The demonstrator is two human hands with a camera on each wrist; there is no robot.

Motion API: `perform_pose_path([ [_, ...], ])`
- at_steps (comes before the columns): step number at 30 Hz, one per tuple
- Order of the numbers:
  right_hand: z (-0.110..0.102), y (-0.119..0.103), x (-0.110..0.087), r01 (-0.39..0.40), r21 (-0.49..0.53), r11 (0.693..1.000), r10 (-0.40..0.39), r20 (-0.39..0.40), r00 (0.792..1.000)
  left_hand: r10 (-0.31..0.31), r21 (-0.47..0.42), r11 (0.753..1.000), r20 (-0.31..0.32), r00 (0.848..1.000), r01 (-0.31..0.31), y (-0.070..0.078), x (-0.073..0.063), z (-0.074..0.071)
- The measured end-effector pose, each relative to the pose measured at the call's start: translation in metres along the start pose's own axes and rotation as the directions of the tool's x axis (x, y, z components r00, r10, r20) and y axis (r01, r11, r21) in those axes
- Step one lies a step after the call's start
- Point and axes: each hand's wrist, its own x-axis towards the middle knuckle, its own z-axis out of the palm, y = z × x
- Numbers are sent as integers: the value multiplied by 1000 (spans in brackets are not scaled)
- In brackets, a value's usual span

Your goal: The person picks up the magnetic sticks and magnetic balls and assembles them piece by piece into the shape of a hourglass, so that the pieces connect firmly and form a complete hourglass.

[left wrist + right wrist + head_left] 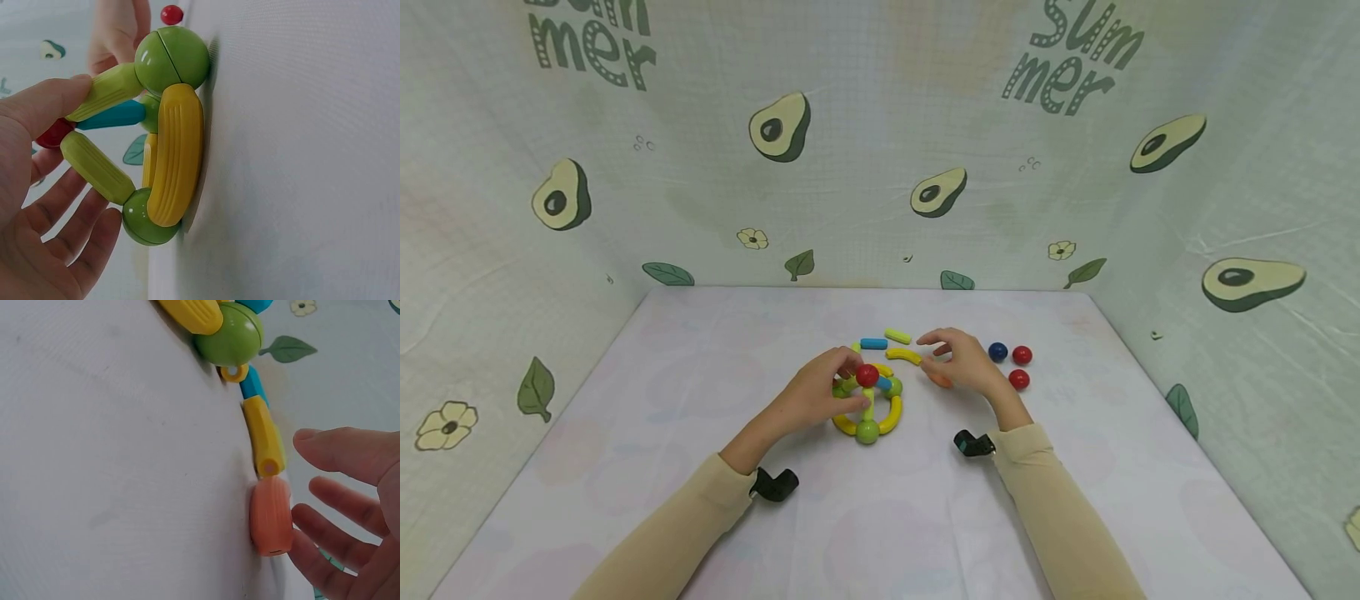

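Sleeves [1060, 500] are overhanging the table [715, 350], where I'm having the left hand [814, 390] grip the frame [891, 414], ideally without squeezing; the half-open, empty right hand [964, 362] is hovering by the orange piece [271, 515].

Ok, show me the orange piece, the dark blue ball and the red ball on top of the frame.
Orange piece [271, 517]: right wrist view, middle of its long side.
Dark blue ball [997, 352]: head view, middle of its visible side.
Top red ball [867, 376]: head view, centre of its front.
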Motion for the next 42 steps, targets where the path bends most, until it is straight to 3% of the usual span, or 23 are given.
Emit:
perform_pose_path([
  [16, 5, -1, 6, -6, -29, 1000, 7, 10, 1000, -2, 15, 1000, -3, 1000, 2, 0, 0, 0],
  [32, 9, -6, 67, -19, -107, 994, 24, 48, 999, -7, -21, 1000, 2, 1000, 7, -3, 1, 2],
  [42, 21, -13, 81, -68, -191, 979, 80, 57, 995, 1, -11, 1000, -4, 1000, -1, -1, 2, 3],
])
